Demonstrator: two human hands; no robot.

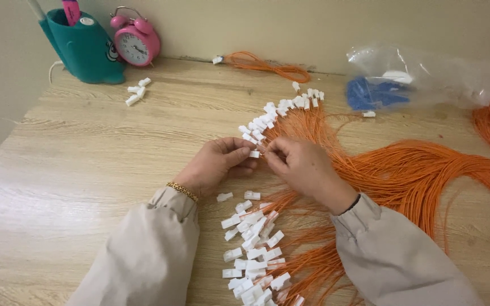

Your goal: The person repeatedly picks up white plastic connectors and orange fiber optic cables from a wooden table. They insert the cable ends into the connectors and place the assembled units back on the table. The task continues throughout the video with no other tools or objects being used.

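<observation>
Head view, at the wooden table point(75, 170): I look down on both my hands, brought together over a fan of orange cables.
Left hand point(214, 165): my fingers are closed in a pinch on one small white connector point(254, 153), held at the fingertips.
Right hand point(301, 164): my fingertips are pinched shut on the end of an orange cable point(267, 148), right against that connector.
Orange cables point(404, 170): a thick bundle sweeps in from the right and spreads under my hands.
Fitted ends above point(279, 110): a curved row of white connectors lies just beyond my fingers.
Fitted ends below point(253, 249): a denser heap of white connectors lies between my sleeves.
Loose connectors point(136, 92): a few lie near the back left, well apart from my hands.
Back edge: a teal holder point(86, 51), a pink alarm clock point(136, 41) and a clear plastic bag point(426, 73) with blue parts inside.
</observation>
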